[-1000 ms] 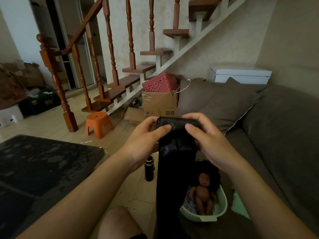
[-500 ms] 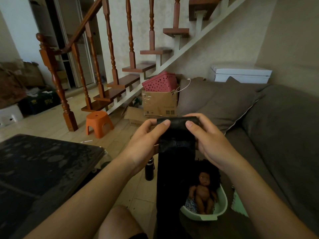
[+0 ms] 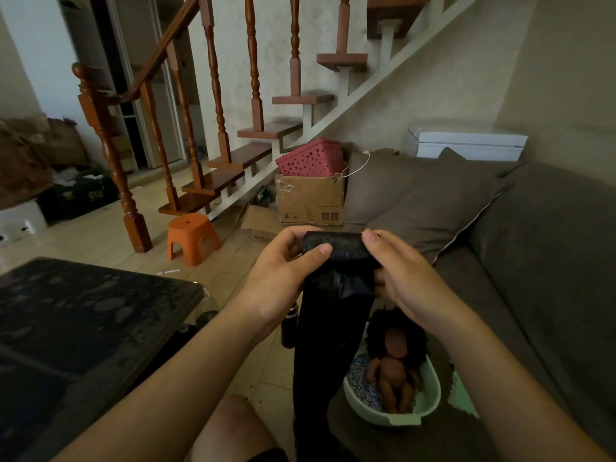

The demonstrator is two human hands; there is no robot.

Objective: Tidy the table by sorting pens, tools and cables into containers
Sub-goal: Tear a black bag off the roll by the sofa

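Note:
Both hands hold a roll of black plastic bags (image 3: 333, 246) in front of me at chest height. My left hand (image 3: 283, 268) grips the roll's left end, thumb on top. My right hand (image 3: 403, 278) grips its right end and the loose sheet below. A long black strip (image 3: 326, 345) hangs unrolled from the roll down past my knee. The dark glass table (image 3: 83, 315) lies at the lower left; nothing is visible on its top.
A doll lies in a pale green tub (image 3: 430, 395) on the brown sofa (image 3: 533, 261) beside me. A black bottle (image 3: 288, 331) stands on the floor. Further off are an orange stool (image 3: 191, 238), a cardboard box (image 3: 310, 201) with a pink basket (image 3: 311, 158), and the wooden staircase (image 3: 233, 161).
The thumbs have shifted on the roll: the left thumb slid along its top and the right thumb moved to the roll's right end. The hanging strip stays about the same.

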